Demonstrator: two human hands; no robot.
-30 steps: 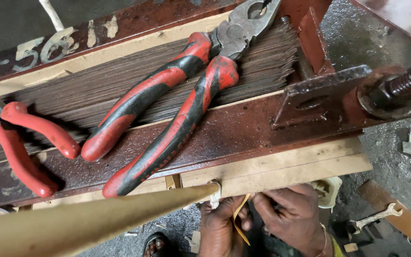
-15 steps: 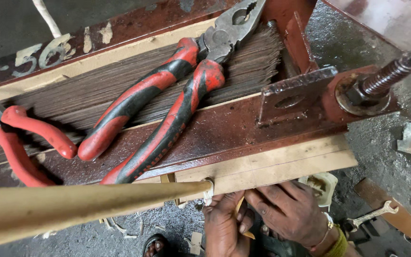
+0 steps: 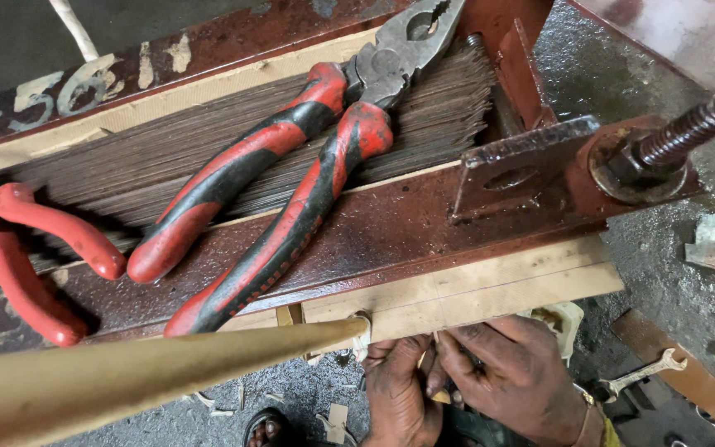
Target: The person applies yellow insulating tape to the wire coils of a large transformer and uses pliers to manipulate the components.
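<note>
1. Grey workshop floor (image 3: 672, 223) lies beneath a rust-red clamp frame (image 3: 424, 228) holding stacked thin metal sheets (image 3: 208, 157).
2. Red-and-black pliers (image 3: 291, 182) rest on the sheets.
3. Left hand (image 3: 399, 397) and right hand (image 3: 515, 381), below the frame's pale board (image 3: 490, 285), pinch a small yellowish strip (image 3: 439, 396) between pressed fingertips.

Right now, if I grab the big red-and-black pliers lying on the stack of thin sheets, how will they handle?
The pliers look like solid steel, so probably heavy for their size and rigid. Their handles are splayed apart, so they would likely swing at the joint when lifted. The moulded red-and-black grips should give decent hold, though they look worn. Resting on the ridged stack of sheets, they seem unlikely to roll.
</note>
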